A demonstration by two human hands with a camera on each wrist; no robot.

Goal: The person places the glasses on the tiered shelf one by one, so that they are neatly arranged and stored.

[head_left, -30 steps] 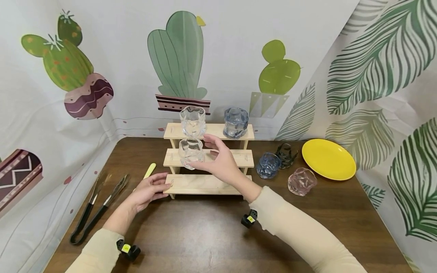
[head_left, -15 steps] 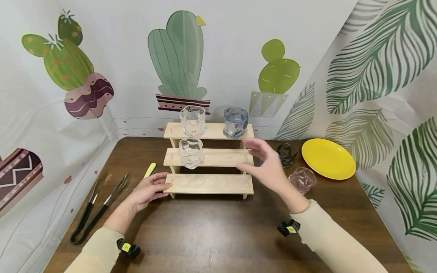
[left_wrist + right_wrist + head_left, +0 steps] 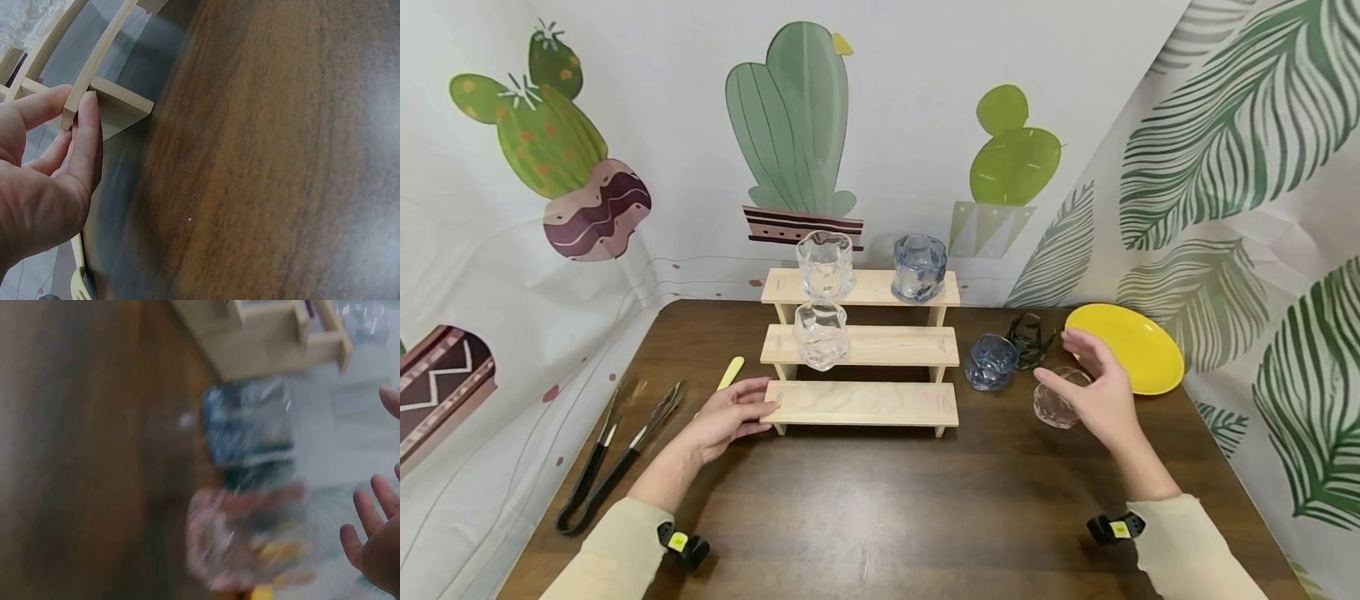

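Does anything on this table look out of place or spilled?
One oddity: the yellow plate at the far right corner seems to reach past the edge of the table. I see no spill.

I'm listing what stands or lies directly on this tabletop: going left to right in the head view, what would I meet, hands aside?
Black-handled tongs, yellow-green handle, wooden rack, blue glass, dark glass, pink glass, yellow plate.
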